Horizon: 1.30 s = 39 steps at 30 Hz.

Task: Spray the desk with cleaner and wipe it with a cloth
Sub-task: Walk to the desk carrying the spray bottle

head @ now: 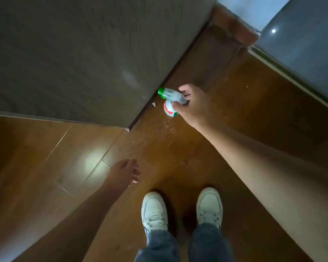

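Floor [159, 157]: glossy wood planks. Desk [64, 53]: matt grey woodgrain. Spray bottle [171, 102]: translucent plastic.

So the spray bottle [171, 103] is in my right grip [192, 105], just off the worktop [64, 59] edge, over the floor [178, 148]. Left grip [124, 172] hangs lower left, shoes [154, 210] below, doorway threshold [233, 25] upper right.

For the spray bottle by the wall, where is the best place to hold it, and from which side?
Grip the narrow neck under the trigger head of the spray bottle, coming from above and behind the green nozzle. The bottle stands low on the wooden floor, nozzle toward the wall, so the rear is free. The right hand already closes there.
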{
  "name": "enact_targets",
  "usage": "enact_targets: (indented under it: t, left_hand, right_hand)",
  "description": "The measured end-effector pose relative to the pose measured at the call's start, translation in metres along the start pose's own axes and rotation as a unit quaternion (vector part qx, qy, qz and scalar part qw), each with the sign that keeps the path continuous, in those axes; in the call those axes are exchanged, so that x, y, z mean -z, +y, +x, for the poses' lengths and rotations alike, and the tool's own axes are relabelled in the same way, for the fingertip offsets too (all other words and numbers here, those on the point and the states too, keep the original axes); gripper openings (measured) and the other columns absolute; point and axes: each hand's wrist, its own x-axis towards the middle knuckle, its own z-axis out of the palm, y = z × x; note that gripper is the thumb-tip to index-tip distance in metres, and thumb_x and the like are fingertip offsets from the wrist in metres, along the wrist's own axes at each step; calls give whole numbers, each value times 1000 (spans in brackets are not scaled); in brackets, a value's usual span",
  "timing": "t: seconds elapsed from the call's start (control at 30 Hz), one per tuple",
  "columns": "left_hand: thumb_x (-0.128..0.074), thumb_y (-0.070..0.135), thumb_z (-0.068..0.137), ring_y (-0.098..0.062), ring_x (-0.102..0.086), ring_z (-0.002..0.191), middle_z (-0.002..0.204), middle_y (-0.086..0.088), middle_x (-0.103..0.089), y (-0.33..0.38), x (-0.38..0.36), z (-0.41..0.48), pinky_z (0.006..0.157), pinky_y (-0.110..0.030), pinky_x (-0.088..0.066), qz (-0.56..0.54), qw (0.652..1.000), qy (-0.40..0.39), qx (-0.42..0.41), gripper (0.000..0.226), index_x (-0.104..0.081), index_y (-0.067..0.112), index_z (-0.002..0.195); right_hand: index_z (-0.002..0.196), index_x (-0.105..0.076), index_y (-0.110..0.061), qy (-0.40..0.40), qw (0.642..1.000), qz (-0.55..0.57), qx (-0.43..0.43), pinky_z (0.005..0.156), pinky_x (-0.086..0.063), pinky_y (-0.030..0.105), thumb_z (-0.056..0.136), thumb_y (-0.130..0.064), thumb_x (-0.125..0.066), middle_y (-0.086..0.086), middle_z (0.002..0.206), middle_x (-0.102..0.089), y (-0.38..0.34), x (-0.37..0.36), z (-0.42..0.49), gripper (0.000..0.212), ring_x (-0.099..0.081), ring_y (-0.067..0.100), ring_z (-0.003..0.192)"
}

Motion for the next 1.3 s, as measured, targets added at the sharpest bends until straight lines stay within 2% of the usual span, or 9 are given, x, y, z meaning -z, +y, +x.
enact_targets:
  t: [0.2,0.3,0.43,0.53,0.67,0.83,0.97,1.17,1.3]
  left_hand:
    - [-49,24,105,-24,-71,68,89,-12,-77,-13,20,7,70,-33,-51,13,1000,27,8,30,-71,7,93]
    - [-48,24,106,-25,-71,71,89,-11,-77,-18,30,-1,71,-36,-52,22,999,21,16,31,-71,6,95]
    - [-49,23,105,-26,-71,72,91,-13,-76,-25,39,-24,67,-33,-51,35,999,15,35,29,-71,6,95]
    - [-50,22,104,-25,-71,72,91,-13,-76,-26,46,-52,63,-29,-49,51,998,7,46,28,-70,5,95]
    - [-50,21,105,-23,-69,68,90,-14,-76,-14,61,-111,60,-27,-48,67,997,0,45,28,-70,3,95]
    - [-49,23,105,-25,-71,73,91,-13,-76,16,88,-205,65,-29,-49,74,997,-21,23,29,-70,5,96]
    - [-49,21,105,-26,-70,73,91,-13,-75,43,112,-287,68,-31,-50,79,997,-20,4,28,-70,4,97]
    - [-46,19,105,-28,-71,76,92,-12,-75,66,145,-407,72,-35,-53,70,996,-3,-51,27,-69,5,98]
    - [-46,18,105,-28,-70,74,92,-14,-75,64,163,-472,70,-32,-52,65,994,2,-85,28,-69,6,95]
  right_hand:
    - [125,-63,-13,-17,996,-77,37,82,-57,30,85,-37,-75,4,119,-67,-11,-12,17,47,-65,17,102]
    - [122,-65,-12,-4,995,-90,52,78,-56,25,86,-37,-74,5,116,-67,-8,-11,2,45,-63,13,97]
    - [119,-64,-13,-13,996,-79,45,77,-58,25,86,-37,-73,4,112,-67,5,-1,-45,42,-58,9,91]
    - [119,-64,-13,-33,996,-72,39,77,-56,21,86,-35,-73,2,112,-67,11,23,-94,40,-64,12,97]
    - [120,-63,-16,-67,995,-67,-17,71,-58,23,88,-39,-66,-4,106,-64,-5,69,-175,39,-63,9,89]
    - [114,-67,-15,-59,994,-43,-83,72,-44,11,84,-35,-74,-12,101,-58,-53,146,-283,37,-61,10,92]
    - [112,-68,-21,-36,989,-15,-143,75,-50,18,81,-38,-75,-16,100,-60,-120,218,-354,35,-59,4,92]
    - [106,-67,-27,-12,995,5,-103,76,-54,24,79,-41,-71,-19,98,-60,-234,317,-424,31,-60,2,93]
    - [110,-66,-28,-1,996,22,-83,77,-52,16,81,-37,-71,-20,102,-60,-289,361,-447,31,-60,-2,96]
